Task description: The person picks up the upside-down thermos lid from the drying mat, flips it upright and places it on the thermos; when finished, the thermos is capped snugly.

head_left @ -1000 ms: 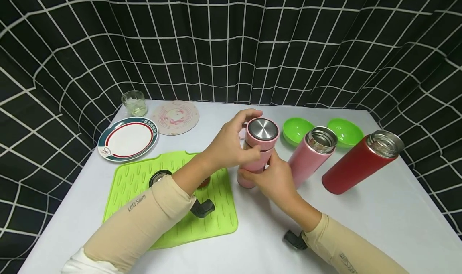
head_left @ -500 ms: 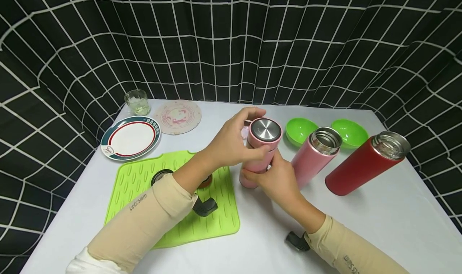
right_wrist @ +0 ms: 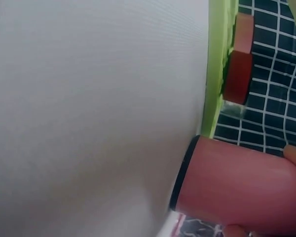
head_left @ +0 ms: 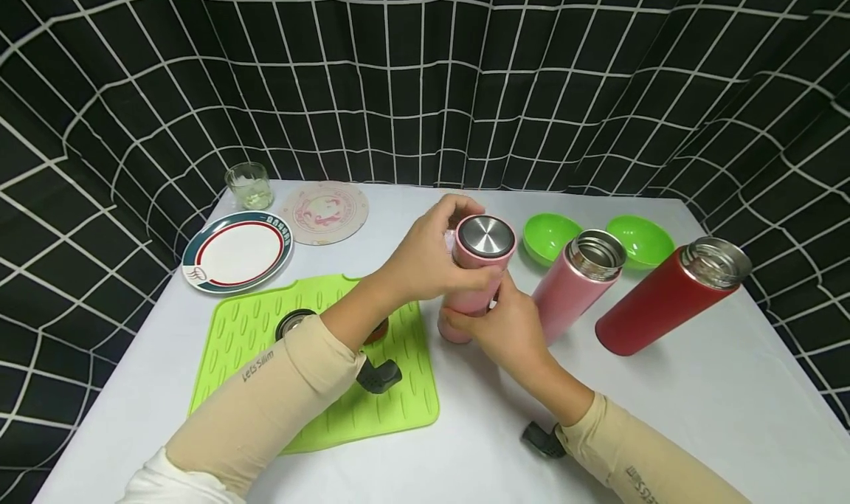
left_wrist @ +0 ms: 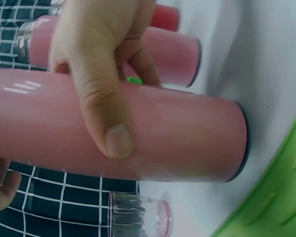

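Note:
A pink thermos [head_left: 471, 301] with a brushed-steel top stands upright on the white table. My left hand [head_left: 428, 257] grips it near the top, thumb across the front at the lid [head_left: 487, 237]. Lower down, my right hand [head_left: 505, 323] holds the body; its thumb lies over the pink side in the left wrist view. The lid's seam is mostly covered by my left thumb. To the right stand a lidless pink thermos [head_left: 578, 286] and a lidless red thermos [head_left: 664, 301]. In the right wrist view, only fingertips and the lower thermos body show.
A green mat [head_left: 405, 408] at left bears a red lid [right_wrist: 238, 76], a pink lid [right_wrist: 244, 34] and a black-rimmed round piece [head_left: 291, 321]. Behind are a plate [head_left: 239, 254], a glass [head_left: 249, 187], a round coaster [head_left: 325, 212], two green bowls [head_left: 550, 237] and a clear pink-rimmed glass [left_wrist: 138, 215].
My left thumb has slid rightward across the front of the thermos near its lid. My right hand keeps its hold on the body. The head view has shifted slightly.

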Action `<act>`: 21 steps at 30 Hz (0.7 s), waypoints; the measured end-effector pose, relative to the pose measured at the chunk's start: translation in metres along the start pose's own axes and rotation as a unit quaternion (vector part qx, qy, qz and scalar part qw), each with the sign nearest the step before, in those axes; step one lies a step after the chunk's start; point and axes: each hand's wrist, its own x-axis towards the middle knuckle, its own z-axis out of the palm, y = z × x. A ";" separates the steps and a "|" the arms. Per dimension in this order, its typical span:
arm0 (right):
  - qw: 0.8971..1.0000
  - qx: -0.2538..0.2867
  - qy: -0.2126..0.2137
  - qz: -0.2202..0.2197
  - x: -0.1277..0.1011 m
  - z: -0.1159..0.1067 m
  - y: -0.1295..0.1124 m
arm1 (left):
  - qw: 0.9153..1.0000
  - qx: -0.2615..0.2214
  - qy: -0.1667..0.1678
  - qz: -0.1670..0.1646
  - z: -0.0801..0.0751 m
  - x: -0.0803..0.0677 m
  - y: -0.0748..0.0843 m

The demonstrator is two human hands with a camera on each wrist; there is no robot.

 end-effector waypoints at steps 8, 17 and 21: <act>1.000 0.005 0.002 -0.001 -0.001 0.001 0.000 | 1.000 -0.010 -0.001 -0.014 0.001 -0.002 -0.001; 1.000 0.012 0.005 -0.008 0.000 0.002 0.001 | 0.999 -0.031 -0.004 -0.029 -0.004 0.000 -0.002; 1.000 0.011 0.008 -0.011 0.000 0.001 0.002 | 1.000 -0.013 -0.002 -0.028 -0.005 0.001 -0.002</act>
